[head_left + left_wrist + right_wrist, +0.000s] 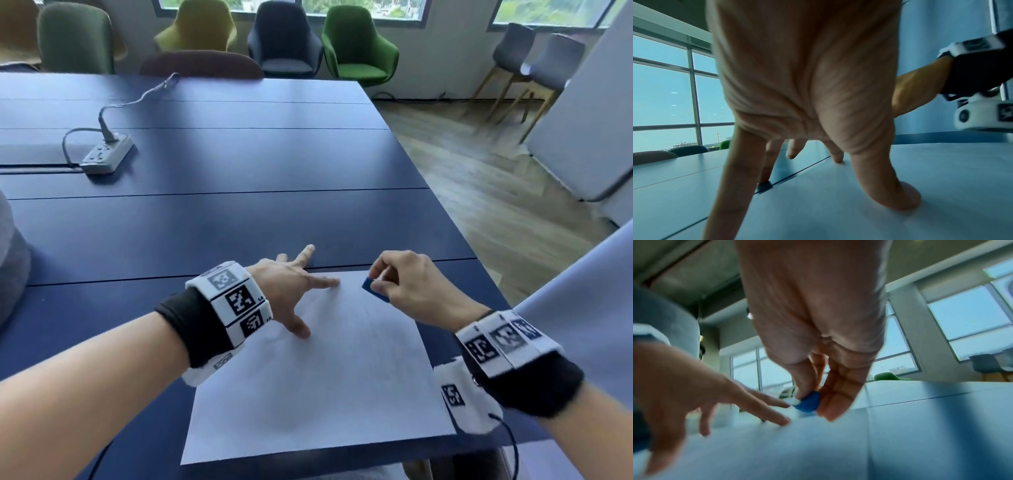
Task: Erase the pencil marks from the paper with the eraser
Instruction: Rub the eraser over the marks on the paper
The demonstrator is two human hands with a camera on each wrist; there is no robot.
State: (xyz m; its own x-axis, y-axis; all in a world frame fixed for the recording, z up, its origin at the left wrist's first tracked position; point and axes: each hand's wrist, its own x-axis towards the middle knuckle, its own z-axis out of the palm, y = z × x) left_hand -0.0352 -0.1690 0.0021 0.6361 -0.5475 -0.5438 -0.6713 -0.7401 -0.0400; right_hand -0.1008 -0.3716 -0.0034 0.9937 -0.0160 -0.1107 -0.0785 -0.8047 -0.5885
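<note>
A white sheet of paper [325,383] lies on the dark blue table [205,222] near its front edge. Faint pencil marks barely show on it. My left hand [294,291] is spread flat, with fingertips and thumb [900,198] pressing the paper's far left corner. My right hand [407,284] pinches a blue eraser [375,289] between thumb and fingers just above the paper's far right corner. In the right wrist view the eraser [807,401] hangs a little above the sheet [818,451], close to my left fingers [764,412].
A white power strip [106,154] with a plugged cable sits at the table's far left. Several chairs [356,44] stand beyond the table's far edge. The table's right edge [452,219] drops to a wooden floor. A grey sleeve [13,267] shows at the left.
</note>
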